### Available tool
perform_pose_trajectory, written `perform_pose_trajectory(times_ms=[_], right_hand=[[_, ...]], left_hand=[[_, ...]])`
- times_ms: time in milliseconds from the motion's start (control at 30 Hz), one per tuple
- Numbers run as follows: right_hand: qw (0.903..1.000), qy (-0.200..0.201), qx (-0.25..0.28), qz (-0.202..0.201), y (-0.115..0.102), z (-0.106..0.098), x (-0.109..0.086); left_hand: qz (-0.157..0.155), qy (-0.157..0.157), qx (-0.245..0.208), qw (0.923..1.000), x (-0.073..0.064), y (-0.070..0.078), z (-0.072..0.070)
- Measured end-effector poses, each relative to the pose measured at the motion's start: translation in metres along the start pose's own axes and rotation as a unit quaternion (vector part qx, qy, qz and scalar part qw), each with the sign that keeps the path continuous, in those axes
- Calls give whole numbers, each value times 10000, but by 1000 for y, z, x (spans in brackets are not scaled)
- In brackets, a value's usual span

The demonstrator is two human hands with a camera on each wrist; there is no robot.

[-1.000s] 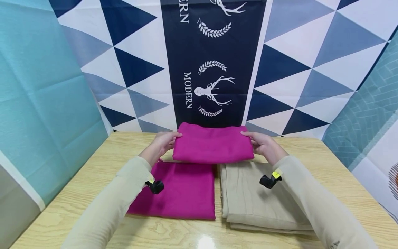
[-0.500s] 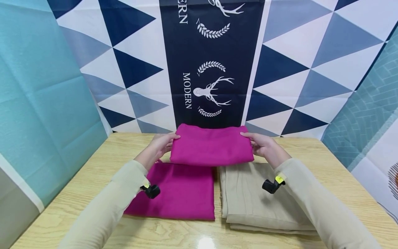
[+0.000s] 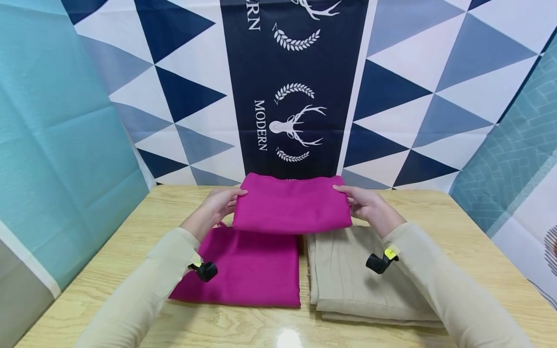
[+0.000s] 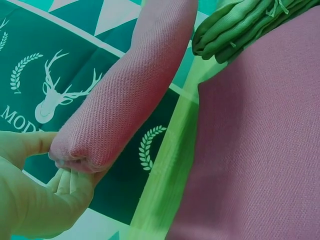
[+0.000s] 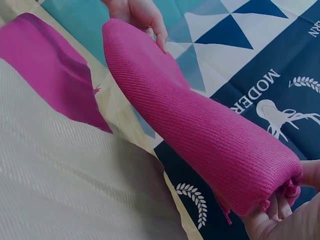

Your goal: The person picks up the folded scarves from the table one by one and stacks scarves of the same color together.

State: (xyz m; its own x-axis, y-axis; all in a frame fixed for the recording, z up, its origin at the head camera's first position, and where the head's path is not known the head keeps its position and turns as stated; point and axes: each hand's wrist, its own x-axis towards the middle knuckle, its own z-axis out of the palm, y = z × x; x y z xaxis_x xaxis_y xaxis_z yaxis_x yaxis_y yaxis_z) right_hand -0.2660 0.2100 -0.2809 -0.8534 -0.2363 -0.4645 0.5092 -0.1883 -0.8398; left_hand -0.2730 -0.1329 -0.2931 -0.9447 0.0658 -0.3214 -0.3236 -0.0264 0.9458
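A folded magenta cloth (image 3: 292,205) with a fringed edge hangs level in the air over the back of the table. My left hand (image 3: 217,205) pinches its left end, thumb on top and fingers beneath. The right end is gripped the same way by my right hand (image 3: 367,205), and the fringe by those fingers shows in the right wrist view on the cloth (image 5: 215,135). Below and nearer, a second folded magenta cloth (image 3: 252,270) lies flat on the table. To its right lies a folded beige cloth (image 3: 370,280), stacked in layers.
The wooden table (image 3: 235,324) carries both lying cloths, with a narrow gap between them. A patterned fabric backdrop (image 3: 296,63) with triangles and a deer print rises behind the table's far edge. Turquoise fabric (image 3: 65,130) hangs at the left side.
Both hands have shifted slightly left and a little toward the person, carrying the folded magenta cloth level between them. The two cloths on the table stay where they lay.
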Motion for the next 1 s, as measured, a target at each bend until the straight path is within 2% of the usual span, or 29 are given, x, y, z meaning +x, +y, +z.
perform_pose_trajectory(times_ms=[633, 1000], right_hand=[[9999, -101, -39, 2, 0, 16, -3], [10000, -47, 11, 12, 2, 26, -3]], left_hand=[[-13, 67, -21, 10000, -10, 3, -17], [-33, 117, 208, 9997, -15, 4, -28]])
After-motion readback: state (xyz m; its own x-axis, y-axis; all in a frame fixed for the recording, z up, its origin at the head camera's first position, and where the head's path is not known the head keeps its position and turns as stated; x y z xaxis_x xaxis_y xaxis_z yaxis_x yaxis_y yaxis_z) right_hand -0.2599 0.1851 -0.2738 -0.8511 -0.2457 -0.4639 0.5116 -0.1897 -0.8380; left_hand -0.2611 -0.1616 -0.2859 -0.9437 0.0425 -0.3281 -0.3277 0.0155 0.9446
